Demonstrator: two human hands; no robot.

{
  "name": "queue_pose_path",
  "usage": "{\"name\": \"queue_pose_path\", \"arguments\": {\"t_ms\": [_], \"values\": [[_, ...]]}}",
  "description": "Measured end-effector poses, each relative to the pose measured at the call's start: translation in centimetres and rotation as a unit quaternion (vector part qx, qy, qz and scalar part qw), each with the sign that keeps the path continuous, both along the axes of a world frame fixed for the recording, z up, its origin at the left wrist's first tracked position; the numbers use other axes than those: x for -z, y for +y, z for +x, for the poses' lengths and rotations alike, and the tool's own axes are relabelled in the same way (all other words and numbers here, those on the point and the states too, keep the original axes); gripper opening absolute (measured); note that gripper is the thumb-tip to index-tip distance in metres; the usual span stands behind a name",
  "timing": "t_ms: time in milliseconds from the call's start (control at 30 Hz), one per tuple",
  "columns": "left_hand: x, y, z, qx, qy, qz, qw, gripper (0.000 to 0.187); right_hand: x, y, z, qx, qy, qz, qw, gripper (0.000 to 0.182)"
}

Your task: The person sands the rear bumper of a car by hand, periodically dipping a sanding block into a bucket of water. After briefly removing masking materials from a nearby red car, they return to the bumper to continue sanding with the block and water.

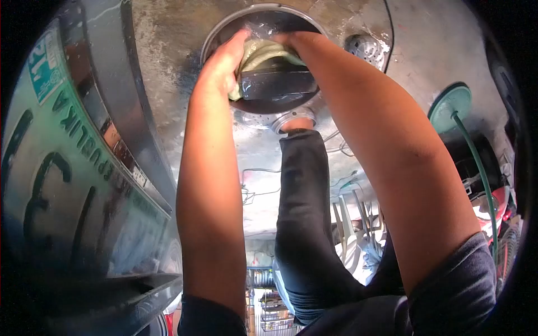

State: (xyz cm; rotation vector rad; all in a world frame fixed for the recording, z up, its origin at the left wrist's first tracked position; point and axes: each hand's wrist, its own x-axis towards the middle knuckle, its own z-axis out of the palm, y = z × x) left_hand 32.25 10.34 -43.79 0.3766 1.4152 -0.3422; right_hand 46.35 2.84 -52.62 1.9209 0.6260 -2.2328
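A round basin [208, 42] with dark water stands on the concrete floor. Inside it, a wet yellow-green cloth [263, 56] arches between my hands, partly over the water. My left hand [227, 63] grips the cloth's left side, thumb and fingers closed round it. At the far right of the basin, my right hand [291, 38] is closed on the cloth's other end; the forearm and splashing water partly hide its fingers.
On the left is a dark vehicle panel with a green-white plate [56, 129]. A grey perforated clog [367, 47] lies right of the basin, near a black cable [389, 22]. My foot wears another clog [297, 117] by the near rim. A green round base with a pole [451, 106] is farther right.
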Motion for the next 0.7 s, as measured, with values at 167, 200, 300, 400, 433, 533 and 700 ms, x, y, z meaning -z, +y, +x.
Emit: {"name": "queue_pose_path", "arguments": {"t_ms": [167, 200, 300, 400, 433, 533, 700], "values": [[-1.3, -0.7, -1.1, 0.253, 0.041, 0.135, 0.957, 0.09, -7.9, -0.4, 0.0, 0.339, 0.101, -0.166, 0.92, 0.035], [-1.0, -0.9, -2.1, 0.243, 0.01, 0.161, 0.957, 0.082, -6.9, -1.7, -0.8, 0.456, 0.107, -0.141, 0.872, 0.037], [-1.9, -1.8, -2.4, 0.148, -0.016, 0.208, 0.967, 0.051, -9.8, -2.3, -0.3, 0.508, 0.066, -0.114, 0.851, 0.034], [-4.5, -2.1, -1.5, 0.053, -0.058, 0.172, 0.982, 0.045, -10.8, -3.1, 0.0, 0.592, 0.182, -0.153, 0.77, 0.035], [-4.8, -2.1, -1.4, 0.018, -0.066, 0.162, 0.984, 0.044, -10.6, -3.2, 0.1, 0.586, 0.153, -0.139, 0.784, 0.035], [-6.4, -3.4, -1.0, -0.031, -0.08, 0.148, 0.985, 0.04, -9.7, -4.2, 0.2, 0.569, 0.104, -0.107, 0.809, 0.036], [-9.7, -7.1, 1.2, 0.299, -0.102, 0.323, 0.892, 0.043, -8.2, -5.1, 0.3, 0.54, 0.066, -0.024, 0.839, 0.033]]}}
